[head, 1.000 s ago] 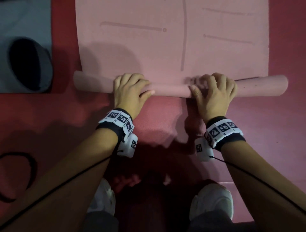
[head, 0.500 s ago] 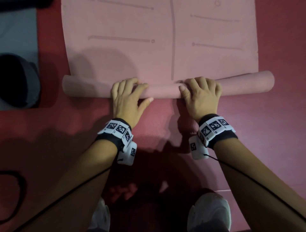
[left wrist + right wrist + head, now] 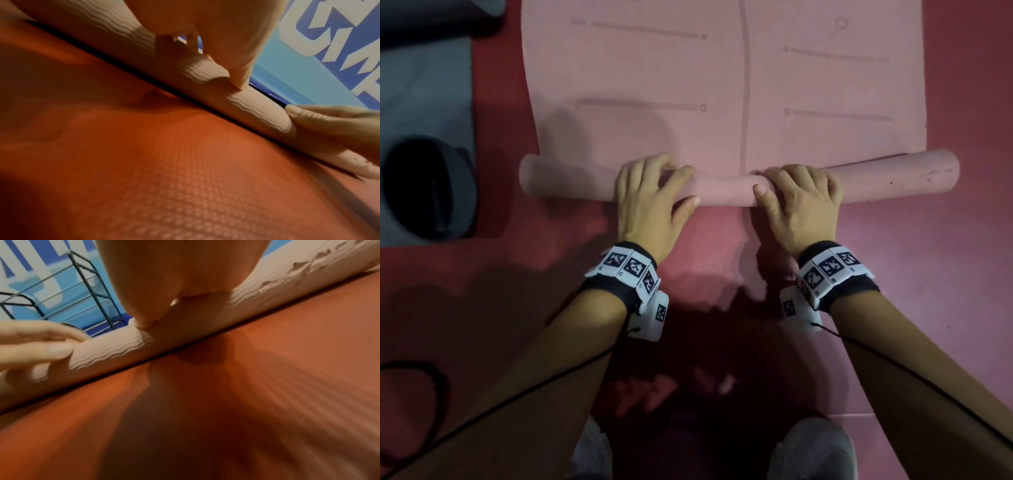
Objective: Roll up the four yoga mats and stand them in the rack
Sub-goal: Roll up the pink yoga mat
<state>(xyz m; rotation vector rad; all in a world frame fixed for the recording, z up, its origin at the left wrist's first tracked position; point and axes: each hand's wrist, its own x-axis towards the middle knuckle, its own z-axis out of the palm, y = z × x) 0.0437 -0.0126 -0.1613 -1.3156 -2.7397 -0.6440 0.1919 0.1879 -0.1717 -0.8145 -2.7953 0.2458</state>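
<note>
We record one pink yoga mat (image 3: 722, 85), partly rolled, lying on the red floor mat (image 3: 893, 274), its rolled near end crosswise under both hands. Left hand (image 3: 650, 202) and right hand (image 3: 798, 205): fingers curled over the roll, thumbs pressed against its near side. Also noted: grey rolled mat (image 3: 428, 188) at the floor's left edge; metal rack (image 3: 88, 293) beyond.

Black wristbands (image 3: 619, 291), white coded tags (image 3: 828, 267)

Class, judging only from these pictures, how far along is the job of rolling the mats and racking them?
Done: a grey rolled mat lies at the left. In hand: left hand and right hand grip the pink mat, only its near end rolled. Left: finishing it and standing mats in the rack, where none shows.
</note>
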